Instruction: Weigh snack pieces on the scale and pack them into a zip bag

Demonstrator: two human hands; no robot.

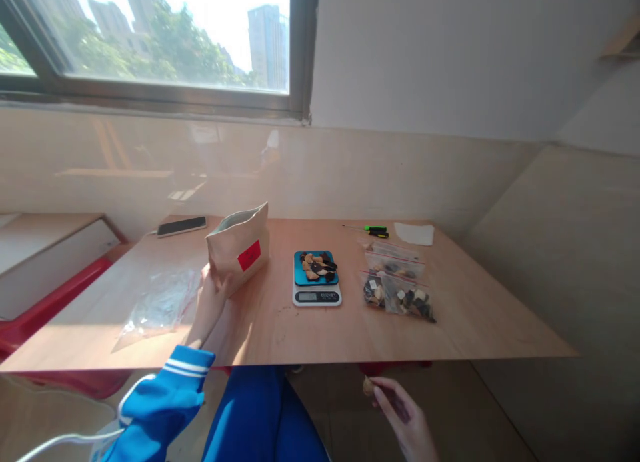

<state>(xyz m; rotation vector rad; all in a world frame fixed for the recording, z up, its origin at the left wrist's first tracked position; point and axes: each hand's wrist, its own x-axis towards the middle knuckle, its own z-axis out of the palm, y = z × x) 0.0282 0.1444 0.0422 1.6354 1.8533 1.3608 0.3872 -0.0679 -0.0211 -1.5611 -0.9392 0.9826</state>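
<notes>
My left hand [213, 292] is closed on the lower left side of a tan pouch [230, 259] with a red label. The pouch stands upright on the table, its mouth open at the top. Below the table's front edge, my right hand [403, 412] pinches a small tan-brown dried piece [368, 386] between thumb and fingers. A kitchen scale [317, 297] with a blue platform sits mid-table, bearing a heap of brown and black dried slices [317, 266]. What its display reads is too small to make out.
Zip bags [400, 295] of dried pieces lie right of the scale. Behind them are screwdrivers [376, 231] and a white paper [414, 234]. Clear plastic bags [163, 302] lie at left, a phone [181, 227] at back left. A white cable [75, 438] runs near my left sleeve.
</notes>
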